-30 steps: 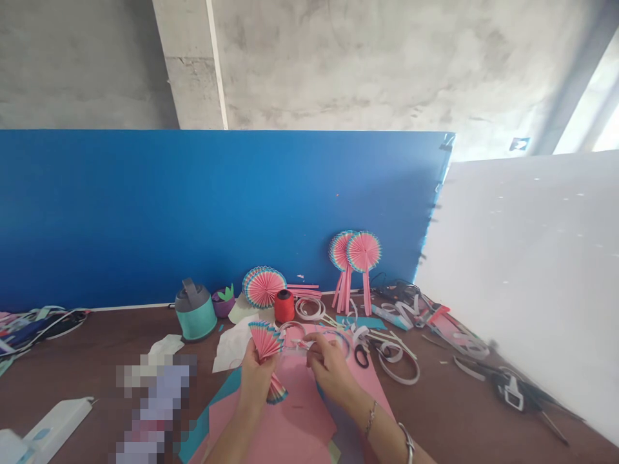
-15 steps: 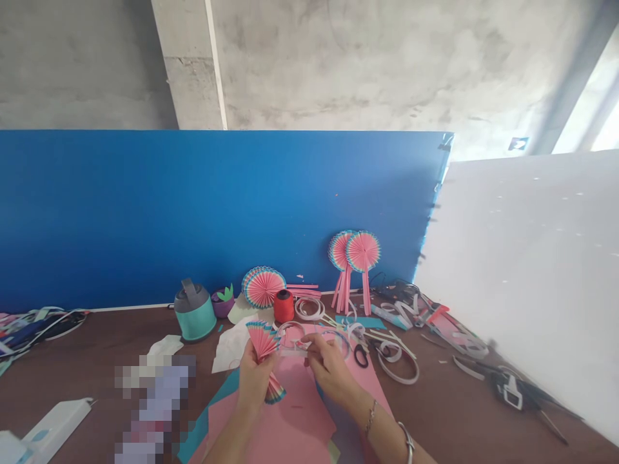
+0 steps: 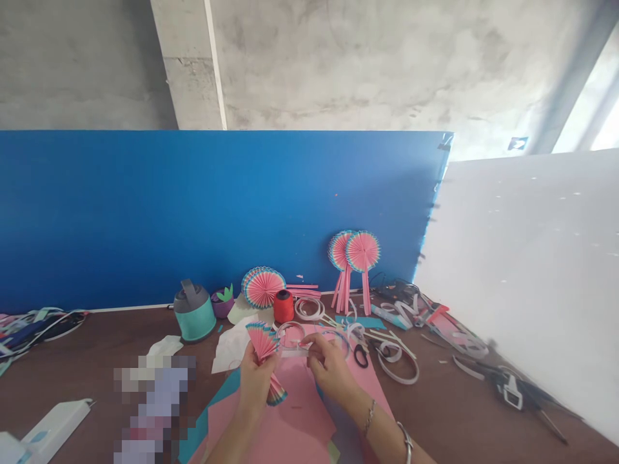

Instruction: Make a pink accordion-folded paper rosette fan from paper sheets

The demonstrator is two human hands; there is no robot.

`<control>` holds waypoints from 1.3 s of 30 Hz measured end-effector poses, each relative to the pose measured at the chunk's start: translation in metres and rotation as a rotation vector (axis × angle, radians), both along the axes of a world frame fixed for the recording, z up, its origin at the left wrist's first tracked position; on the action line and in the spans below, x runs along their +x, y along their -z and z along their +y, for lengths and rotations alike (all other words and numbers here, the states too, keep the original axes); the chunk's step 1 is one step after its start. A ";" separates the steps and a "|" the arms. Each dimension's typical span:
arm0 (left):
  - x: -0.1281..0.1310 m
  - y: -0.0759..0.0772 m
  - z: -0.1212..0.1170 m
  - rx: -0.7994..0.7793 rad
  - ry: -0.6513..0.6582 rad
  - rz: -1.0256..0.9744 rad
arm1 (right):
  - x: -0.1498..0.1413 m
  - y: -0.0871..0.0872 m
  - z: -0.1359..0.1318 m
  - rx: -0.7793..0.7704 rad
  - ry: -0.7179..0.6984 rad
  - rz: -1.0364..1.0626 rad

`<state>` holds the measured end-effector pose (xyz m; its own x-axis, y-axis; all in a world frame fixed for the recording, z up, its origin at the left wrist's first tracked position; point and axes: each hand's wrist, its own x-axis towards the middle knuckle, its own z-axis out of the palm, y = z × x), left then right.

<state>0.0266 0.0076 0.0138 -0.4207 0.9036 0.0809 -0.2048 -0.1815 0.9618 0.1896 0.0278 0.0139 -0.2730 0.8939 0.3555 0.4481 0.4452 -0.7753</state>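
Note:
My left hand (image 3: 255, 380) is closed round the middle of a pleated pink paper fan with blue edges (image 3: 264, 340), whose ends spread above and below my fist. My right hand (image 3: 329, 368) pinches a thin white strip (image 3: 294, 352) that reaches across to the fan. Both hands hover over pink paper sheets (image 3: 294, 422) on the brown table (image 3: 91, 361).
Against the blue board (image 3: 193, 206) stand finished pink rosettes (image 3: 355, 252), one more rosette (image 3: 264, 287), a red thread spool (image 3: 284, 305) and a teal container (image 3: 194, 312). Scissors (image 3: 360, 354), white paper strips (image 3: 396, 361) and a glue gun (image 3: 512, 390) lie to the right. A white stapler-like tool (image 3: 53, 425) lies at left.
My right hand has drawn slightly closer to the fan with the strip; the left hand has stayed nearly still.

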 end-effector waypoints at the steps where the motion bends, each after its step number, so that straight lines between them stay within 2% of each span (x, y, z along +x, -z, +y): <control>1: 0.001 0.000 0.000 -0.016 0.013 -0.041 | 0.000 0.001 0.000 0.005 0.000 0.002; 7: 0.002 -0.002 0.000 -0.096 0.038 -0.187 | 0.000 0.004 0.001 0.051 -0.013 -0.012; 14: 0.001 0.001 0.001 -0.137 0.051 -0.192 | 0.000 0.004 0.001 0.050 -0.015 -0.049; 23: 0.000 0.001 0.003 -0.109 0.032 -0.172 | -0.001 0.001 0.000 0.043 -0.009 -0.053; 31: -0.001 -0.002 0.001 -0.103 0.053 -0.144 | 0.000 -0.004 -0.004 -0.122 -0.188 0.208; 39: 0.000 -0.003 0.002 -0.080 0.057 -0.147 | 0.000 -0.009 -0.006 -0.184 -0.193 0.317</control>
